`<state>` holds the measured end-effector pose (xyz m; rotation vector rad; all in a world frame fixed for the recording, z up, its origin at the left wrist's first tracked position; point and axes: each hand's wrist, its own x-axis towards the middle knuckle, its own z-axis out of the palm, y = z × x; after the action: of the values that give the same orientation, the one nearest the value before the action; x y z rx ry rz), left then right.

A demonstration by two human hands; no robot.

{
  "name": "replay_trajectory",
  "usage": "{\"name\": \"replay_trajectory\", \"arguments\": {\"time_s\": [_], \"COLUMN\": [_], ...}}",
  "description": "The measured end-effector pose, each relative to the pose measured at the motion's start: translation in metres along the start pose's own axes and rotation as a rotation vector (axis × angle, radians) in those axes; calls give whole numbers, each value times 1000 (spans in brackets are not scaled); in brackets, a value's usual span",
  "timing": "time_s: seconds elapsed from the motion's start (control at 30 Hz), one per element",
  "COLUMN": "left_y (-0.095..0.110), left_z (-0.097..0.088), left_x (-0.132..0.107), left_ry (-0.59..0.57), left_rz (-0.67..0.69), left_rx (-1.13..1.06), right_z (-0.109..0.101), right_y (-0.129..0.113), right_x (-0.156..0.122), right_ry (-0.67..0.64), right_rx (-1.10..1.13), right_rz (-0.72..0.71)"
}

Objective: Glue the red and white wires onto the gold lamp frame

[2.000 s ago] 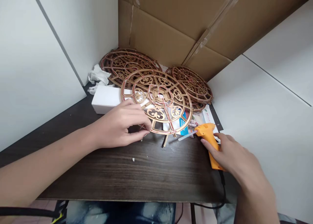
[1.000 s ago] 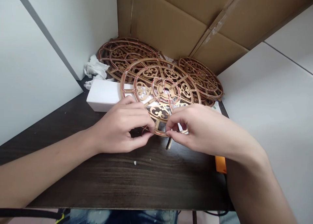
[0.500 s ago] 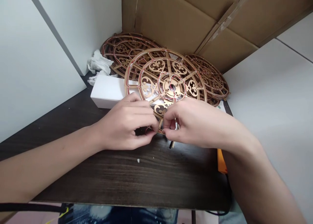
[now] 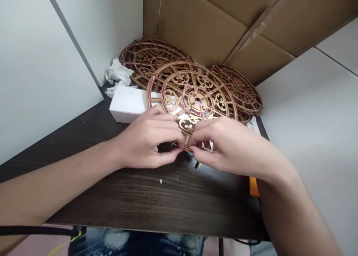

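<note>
A round gold openwork frame with scroll ornaments leans toward me, its far side raised. Thin red and white wires run along its rings and loop around its hub. My left hand pinches the near rim between thumb and index finger. Just to the right, my right hand is closed, thumb and index fingertips pressed together at the same rim on a thin wire. Its other fingers are curled, with pale wire strands below them. A small black and cream wire end hangs under the right hand. The fingertips partly hide the rim.
Under the frame lies a white box. More gold frames are stacked behind, left and right, against a cardboard sheet. Crumpled white tissue sits at left. An orange object stands at the dark desk's right edge.
The frame's far side has tipped slightly lower. My right hand's fingertips have closed together at the rim, beside the left ones. The whole view has shifted a little.
</note>
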<state>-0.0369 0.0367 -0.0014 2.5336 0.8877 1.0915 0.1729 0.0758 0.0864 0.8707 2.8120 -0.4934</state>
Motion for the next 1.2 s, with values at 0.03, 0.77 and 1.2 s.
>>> {"name": "replay_trajectory", "arguments": {"time_s": [0.03,0.77,1.2], "left_y": [0,-1,-3], "left_z": [0,-1,0], "left_x": [0,0,-1], "left_ry": [0,-15,-19], "left_rz": [-2,16,29], "left_rx": [2,20,34], "right_z": [1,13,20], "right_y": [-1,6,7], "right_x": [0,-2,5], "right_ry": [4,72,91], "right_rx": [-5,-147,8], "right_rz": [8,-39,84]}}
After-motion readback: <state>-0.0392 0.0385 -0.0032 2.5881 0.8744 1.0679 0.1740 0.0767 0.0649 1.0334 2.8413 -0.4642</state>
